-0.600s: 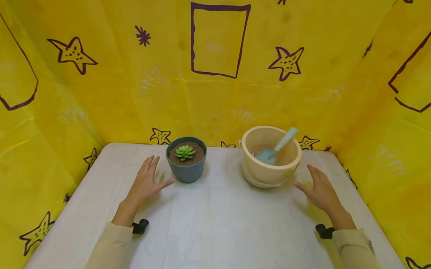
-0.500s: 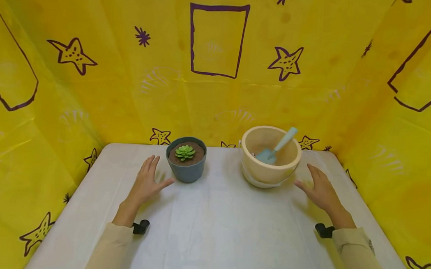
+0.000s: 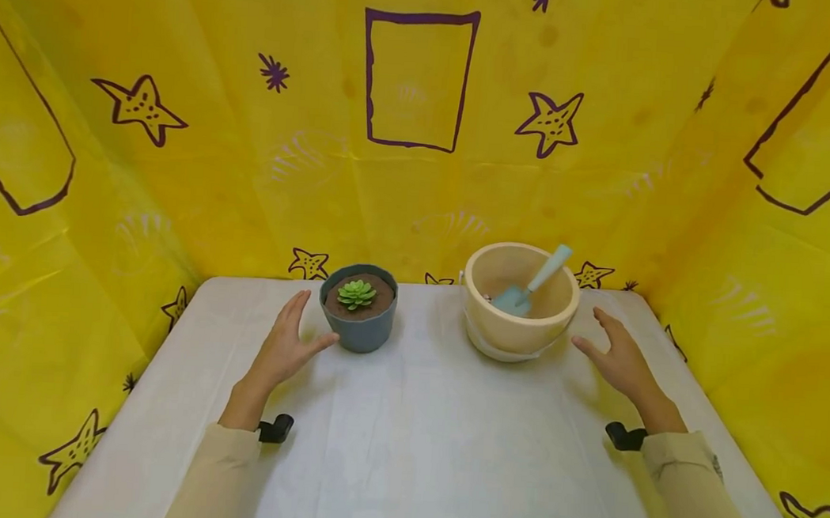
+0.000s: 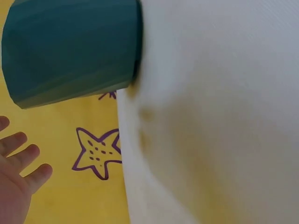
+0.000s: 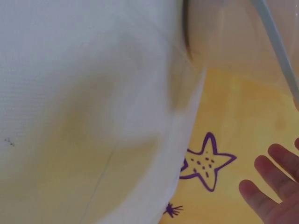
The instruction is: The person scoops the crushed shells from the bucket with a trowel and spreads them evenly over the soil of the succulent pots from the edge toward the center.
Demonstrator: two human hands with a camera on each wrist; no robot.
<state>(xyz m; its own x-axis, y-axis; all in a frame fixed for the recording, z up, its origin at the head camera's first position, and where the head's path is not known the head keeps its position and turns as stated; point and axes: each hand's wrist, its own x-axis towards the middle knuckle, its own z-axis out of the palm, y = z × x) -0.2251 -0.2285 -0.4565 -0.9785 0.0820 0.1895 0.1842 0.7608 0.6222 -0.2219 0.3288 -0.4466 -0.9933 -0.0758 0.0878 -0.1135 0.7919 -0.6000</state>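
A blue-grey flower pot (image 3: 360, 333) with brown soil and a green succulent (image 3: 356, 293) stands at the back of the table, left of the middle. My left hand (image 3: 283, 349) hovers just left of it, thumb spread from straight fingers, apart from the pot. In the left wrist view the pot (image 4: 70, 51) looms close, with the fingertips (image 4: 39, 176) below it. To the right stands a cream bucket (image 3: 513, 336) with a pale blue-green trowel (image 3: 550, 269) leaning inside. My right hand (image 3: 622, 364) is held beside the bucket, fingers extended and holding nothing.
A white cloth covers the table (image 3: 410, 449). Yellow sheeting (image 3: 419, 196) with purple starfish drawings encloses its back and sides. The bucket's pale handle (image 5: 275, 42) hangs down its side. Small pale bits lie in the bucket, too small to identify. Each wrist wears a black camera (image 3: 276, 429).
Both hands have risen or moved slightly forward, the left thumb a little nearer the pot. The pot, bucket and trowel have stayed in place.
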